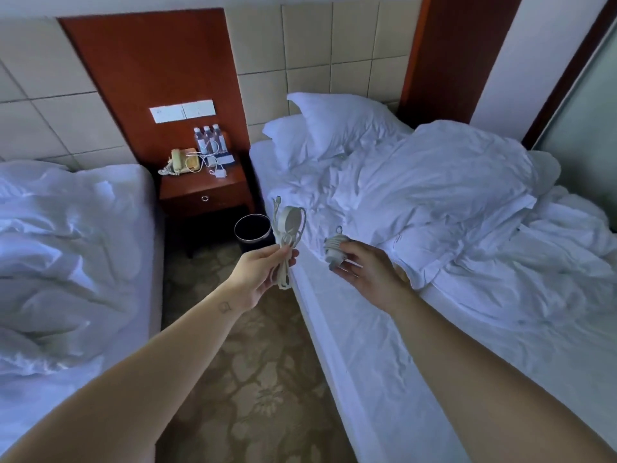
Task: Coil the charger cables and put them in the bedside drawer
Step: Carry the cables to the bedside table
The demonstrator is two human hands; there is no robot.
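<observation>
My left hand (258,272) grips a white charger cable (288,233) folded into long loops, its plug end sticking up. My right hand (364,272) holds a second white cable wound tightly around its charger block (334,248). Both hands hover in the aisle by the right bed's edge. Ahead stands the wooden bedside table (203,185) with its drawer (205,198) closed, a ring pull on the front. Another white charger and loose cable (217,168) lie on the tabletop.
A telephone (180,162) and three water bottles (208,138) sit on the bedside table. A black waste bin (253,232) stands on the patterned carpet in front of it. Unmade beds with white duvets flank the aisle, left (66,245) and right (450,212).
</observation>
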